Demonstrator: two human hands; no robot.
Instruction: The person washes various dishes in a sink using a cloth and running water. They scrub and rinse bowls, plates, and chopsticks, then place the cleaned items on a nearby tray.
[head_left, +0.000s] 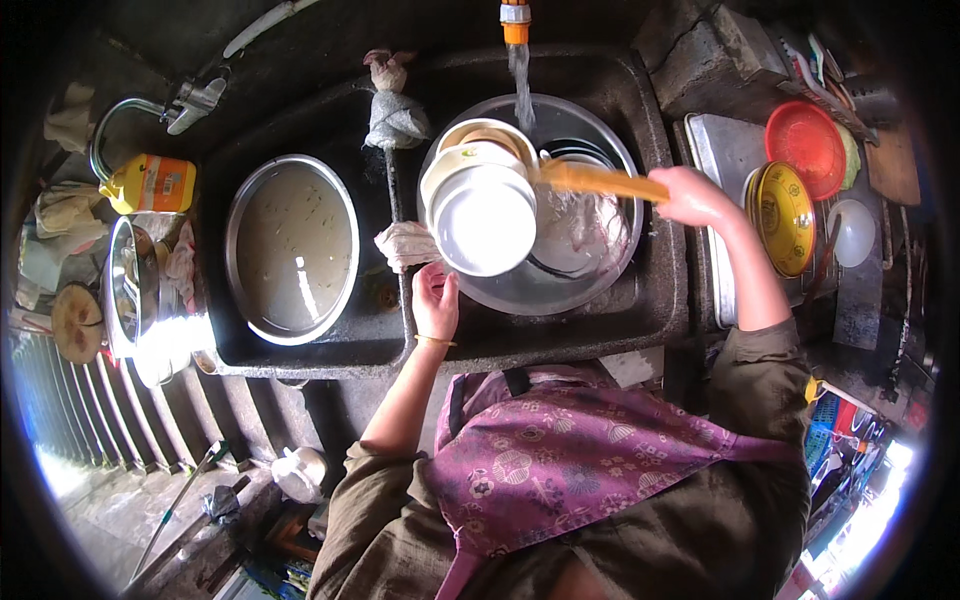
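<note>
My right hand (694, 196) grips the end of a long, flat orange handle (600, 180). Its far end reaches the bowls and blurs there, so the tool's kind is unclear. My left hand (435, 304), fingers curled, is at the sink divider just below a pale cloth (409, 245) and close to a white bowl (484, 221). Whether it pinches anything is hidden. That bowl tops several stacked bowls (471, 156) inside a large round metal basin (517, 296). Water (521, 90) pours from an orange hose fitting (516, 30) into the basin, where more dishes sit in rippling water.
In the left sink compartment, a metal basin (292, 247) holds cloudy water. A knotted grey cloth (396, 120) sits on the divider's far end. A yellow jug (154, 184) stands beside a curved faucet (112, 124). At right are yellow plates (784, 217), a red plate (804, 150) and a metal tray (724, 142).
</note>
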